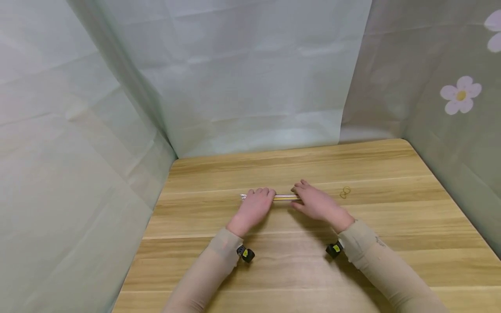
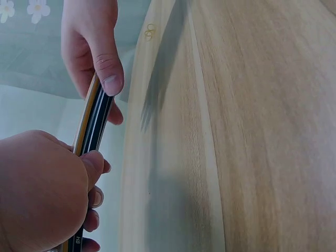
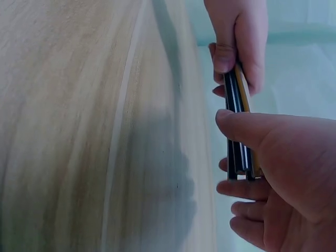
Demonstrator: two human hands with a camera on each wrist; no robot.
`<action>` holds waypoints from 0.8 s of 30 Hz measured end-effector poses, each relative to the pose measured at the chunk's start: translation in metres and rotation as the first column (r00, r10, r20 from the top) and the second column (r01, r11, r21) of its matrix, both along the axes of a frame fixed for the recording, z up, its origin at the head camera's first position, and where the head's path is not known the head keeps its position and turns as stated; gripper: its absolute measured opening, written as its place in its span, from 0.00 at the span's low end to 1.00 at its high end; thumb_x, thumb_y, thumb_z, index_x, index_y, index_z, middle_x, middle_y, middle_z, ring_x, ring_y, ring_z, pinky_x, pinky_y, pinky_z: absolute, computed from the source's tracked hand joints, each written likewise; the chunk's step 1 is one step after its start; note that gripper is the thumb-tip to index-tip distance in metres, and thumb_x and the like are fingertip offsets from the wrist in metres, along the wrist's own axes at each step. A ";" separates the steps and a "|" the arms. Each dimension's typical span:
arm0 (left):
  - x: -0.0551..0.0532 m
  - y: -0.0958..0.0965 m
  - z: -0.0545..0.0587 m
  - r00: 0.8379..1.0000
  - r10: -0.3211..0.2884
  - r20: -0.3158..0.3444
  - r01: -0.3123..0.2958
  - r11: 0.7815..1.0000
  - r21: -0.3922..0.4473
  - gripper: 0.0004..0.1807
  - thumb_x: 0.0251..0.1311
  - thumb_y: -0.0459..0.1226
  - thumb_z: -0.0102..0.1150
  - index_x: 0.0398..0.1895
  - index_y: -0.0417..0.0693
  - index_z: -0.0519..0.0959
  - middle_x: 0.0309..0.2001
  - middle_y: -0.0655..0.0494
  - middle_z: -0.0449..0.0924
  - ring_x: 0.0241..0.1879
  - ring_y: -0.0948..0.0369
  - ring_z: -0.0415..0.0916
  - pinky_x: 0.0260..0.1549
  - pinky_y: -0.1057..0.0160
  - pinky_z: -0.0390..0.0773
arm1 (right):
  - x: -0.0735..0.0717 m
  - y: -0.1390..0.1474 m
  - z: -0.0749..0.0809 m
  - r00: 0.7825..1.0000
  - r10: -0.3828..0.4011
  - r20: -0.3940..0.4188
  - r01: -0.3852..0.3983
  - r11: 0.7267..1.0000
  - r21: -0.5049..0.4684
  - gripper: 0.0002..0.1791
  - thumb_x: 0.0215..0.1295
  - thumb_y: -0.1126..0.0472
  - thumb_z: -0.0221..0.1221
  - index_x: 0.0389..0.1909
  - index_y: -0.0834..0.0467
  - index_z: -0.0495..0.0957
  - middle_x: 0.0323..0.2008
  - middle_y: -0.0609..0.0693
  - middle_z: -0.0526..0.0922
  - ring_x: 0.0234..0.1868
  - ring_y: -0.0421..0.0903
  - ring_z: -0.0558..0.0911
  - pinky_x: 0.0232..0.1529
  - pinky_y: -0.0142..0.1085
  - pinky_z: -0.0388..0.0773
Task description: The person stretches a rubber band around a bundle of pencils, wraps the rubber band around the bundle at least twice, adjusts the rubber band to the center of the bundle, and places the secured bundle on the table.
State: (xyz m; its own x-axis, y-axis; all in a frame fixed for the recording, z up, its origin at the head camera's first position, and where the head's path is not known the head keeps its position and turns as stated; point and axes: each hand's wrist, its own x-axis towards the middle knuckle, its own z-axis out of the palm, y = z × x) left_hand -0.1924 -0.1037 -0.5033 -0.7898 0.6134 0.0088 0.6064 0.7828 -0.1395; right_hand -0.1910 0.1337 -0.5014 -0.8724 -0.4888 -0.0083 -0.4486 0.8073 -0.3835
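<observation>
A bundle of several pencils (image 1: pixel 285 197), black and yellow, lies crosswise between the two hands. My left hand (image 1: pixel 255 208) grips its left part, with the thumb along the near side and the fingers curled round; the shiny left ends stick out past this hand. The letters HB show on one pencil (image 2: pixel 77 240) in the left wrist view. My right hand (image 1: pixel 318 203) pinches the right part between thumb and fingers. In the right wrist view the flat ends of the pencils (image 3: pixel 240 160) show below the right thumb, while the other fingers (image 3: pixel 249 210) spread loosely underneath.
Two thin yellowish rubber bands (image 1: pixel 345 192) lie on the wooden table (image 1: pixel 289 269) to the right of the right hand. Pale cloth (image 1: pixel 254 87) hangs behind the table and at both sides, with flowers (image 1: pixel 461 95) printed at the right.
</observation>
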 end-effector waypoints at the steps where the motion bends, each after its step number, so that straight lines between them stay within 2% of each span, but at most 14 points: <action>1: 0.000 0.001 -0.001 1.000 -0.001 -0.003 0.001 1.000 -0.001 0.13 0.84 0.35 0.47 0.64 0.45 0.74 0.53 0.49 0.83 0.52 0.53 0.82 0.49 0.51 0.81 | 0.000 -0.001 0.000 1.000 0.013 -0.007 -0.013 1.000 -0.001 0.31 0.78 0.47 0.63 0.69 0.67 0.75 0.72 0.67 0.74 0.78 0.68 0.64 0.75 0.60 0.63; 5: 0.000 0.005 -0.002 0.999 -0.022 -0.024 0.021 1.000 -0.007 0.12 0.85 0.36 0.46 0.62 0.46 0.75 0.52 0.50 0.84 0.50 0.54 0.82 0.47 0.52 0.81 | -0.001 -0.006 -0.001 0.998 0.059 -0.039 -0.059 0.998 0.003 0.25 0.79 0.49 0.62 0.64 0.63 0.80 0.64 0.63 0.82 0.71 0.66 0.75 0.69 0.59 0.72; 8: 0.001 0.007 -0.002 0.999 -0.035 -0.040 0.035 0.999 -0.001 0.11 0.85 0.37 0.47 0.60 0.46 0.76 0.50 0.51 0.84 0.47 0.55 0.82 0.44 0.54 0.80 | -0.001 -0.008 -0.002 0.996 0.072 -0.052 -0.072 0.997 0.004 0.19 0.80 0.50 0.62 0.57 0.61 0.83 0.51 0.58 0.88 0.56 0.59 0.86 0.59 0.54 0.81; 11: 0.000 0.007 -0.004 0.999 -0.028 -0.031 0.029 0.999 0.021 0.10 0.84 0.38 0.50 0.60 0.47 0.77 0.50 0.52 0.84 0.47 0.56 0.82 0.44 0.54 0.80 | 0.000 -0.009 -0.001 0.996 0.072 -0.048 -0.072 0.997 0.000 0.13 0.80 0.52 0.62 0.49 0.59 0.83 0.38 0.50 0.87 0.43 0.51 0.88 0.48 0.49 0.85; 17: -0.005 0.001 -0.003 1.000 -0.007 0.006 0.006 0.997 0.079 0.10 0.82 0.41 0.56 0.57 0.47 0.77 0.48 0.52 0.84 0.46 0.56 0.82 0.42 0.53 0.79 | -0.001 -0.008 -0.003 0.997 0.048 -0.054 -0.048 0.999 0.013 0.10 0.79 0.53 0.62 0.42 0.56 0.80 0.34 0.47 0.85 0.40 0.51 0.87 0.43 0.47 0.85; 21: -0.007 -0.007 -0.003 0.999 0.020 0.031 -0.022 0.996 0.092 0.09 0.81 0.42 0.56 0.52 0.47 0.75 0.45 0.51 0.83 0.44 0.54 0.81 0.40 0.53 0.77 | -0.001 -0.004 -0.005 0.997 0.028 -0.077 -0.026 0.999 0.029 0.11 0.78 0.52 0.63 0.38 0.54 0.76 0.31 0.46 0.81 0.38 0.50 0.85 0.39 0.48 0.83; 24: -0.006 -0.010 -0.002 0.999 0.027 0.047 -0.032 0.995 0.099 0.08 0.81 0.41 0.56 0.50 0.47 0.75 0.45 0.50 0.84 0.44 0.53 0.81 0.43 0.51 0.79 | -0.001 -0.002 -0.006 0.996 0.027 -0.080 -0.024 0.999 0.034 0.12 0.78 0.52 0.64 0.38 0.54 0.75 0.31 0.46 0.80 0.37 0.49 0.84 0.37 0.47 0.82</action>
State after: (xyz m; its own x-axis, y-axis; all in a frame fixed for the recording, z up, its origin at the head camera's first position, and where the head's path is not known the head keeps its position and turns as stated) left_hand -0.1986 -0.1139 -0.5053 -0.8083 0.5878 0.0327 0.5870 0.8090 -0.0324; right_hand -0.1924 0.1318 -0.5072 -0.8582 -0.5113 0.0447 -0.4973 0.8069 -0.3189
